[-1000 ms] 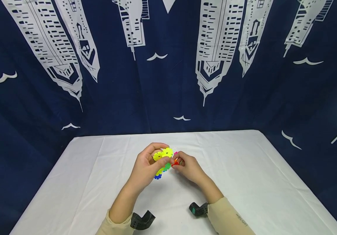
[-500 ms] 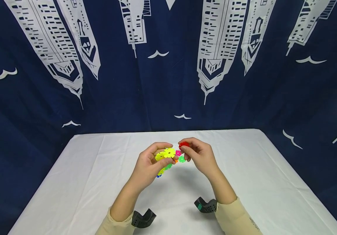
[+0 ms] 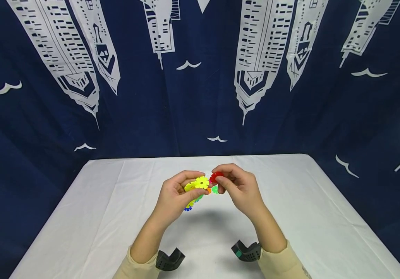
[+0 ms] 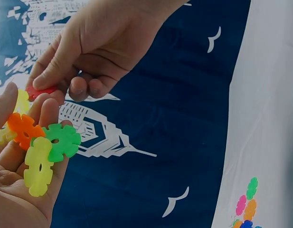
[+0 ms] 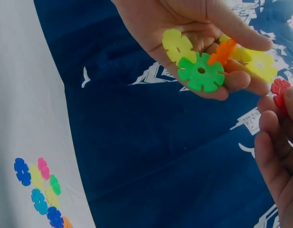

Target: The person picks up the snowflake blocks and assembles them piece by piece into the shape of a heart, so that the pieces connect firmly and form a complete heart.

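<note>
Fingers [image 5: 237,80] of left hand [image 3: 172,197] grasping flower discs [image 5: 206,80], right hand [image 3: 243,190] pinching red disc [image 3: 215,177], partly thumb-covered

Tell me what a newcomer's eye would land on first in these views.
Probably the bright cluster of yellow, orange and green flower-shaped pieces in the left hand, with a red piece pinched in the right hand just beside it. After that, likely the navy backdrop beyond the white table, printed with upside-down white buildings.
</note>
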{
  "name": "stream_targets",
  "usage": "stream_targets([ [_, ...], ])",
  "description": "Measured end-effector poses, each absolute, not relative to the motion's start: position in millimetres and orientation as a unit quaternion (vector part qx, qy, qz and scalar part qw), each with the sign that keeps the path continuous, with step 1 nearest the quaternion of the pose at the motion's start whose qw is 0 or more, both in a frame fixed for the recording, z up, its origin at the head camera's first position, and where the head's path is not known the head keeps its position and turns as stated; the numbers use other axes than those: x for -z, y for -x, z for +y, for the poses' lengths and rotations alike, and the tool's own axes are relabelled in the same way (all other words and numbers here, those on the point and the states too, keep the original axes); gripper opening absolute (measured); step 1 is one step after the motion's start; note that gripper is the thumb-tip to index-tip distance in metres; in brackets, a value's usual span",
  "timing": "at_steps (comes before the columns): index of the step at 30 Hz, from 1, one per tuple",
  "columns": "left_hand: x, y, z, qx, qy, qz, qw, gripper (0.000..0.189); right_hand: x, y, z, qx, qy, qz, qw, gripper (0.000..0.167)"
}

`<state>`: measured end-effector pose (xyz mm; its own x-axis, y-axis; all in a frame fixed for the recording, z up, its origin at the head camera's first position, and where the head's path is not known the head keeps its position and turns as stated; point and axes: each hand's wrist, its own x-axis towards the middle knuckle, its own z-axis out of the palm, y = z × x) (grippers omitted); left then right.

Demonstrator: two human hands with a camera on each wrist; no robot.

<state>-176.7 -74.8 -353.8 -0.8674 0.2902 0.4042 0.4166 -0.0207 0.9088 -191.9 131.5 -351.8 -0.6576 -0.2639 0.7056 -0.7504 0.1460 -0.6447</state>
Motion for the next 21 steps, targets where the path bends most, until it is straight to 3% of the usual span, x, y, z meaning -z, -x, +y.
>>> stream_targets([
  [12, 352, 174, -76, 0.695, 0.246, -0.676, 0.025, 0.035, 352, 185, 121, -0.552, -0.364, -0.708, 0.248, 0.026],
  [21, 352, 173, -73, 0.75, 0.235, -0.618, -0.014, 0.04, 359, 184, 108, -0.588, -0.383, -0.648, 0.295, 0.016],
])
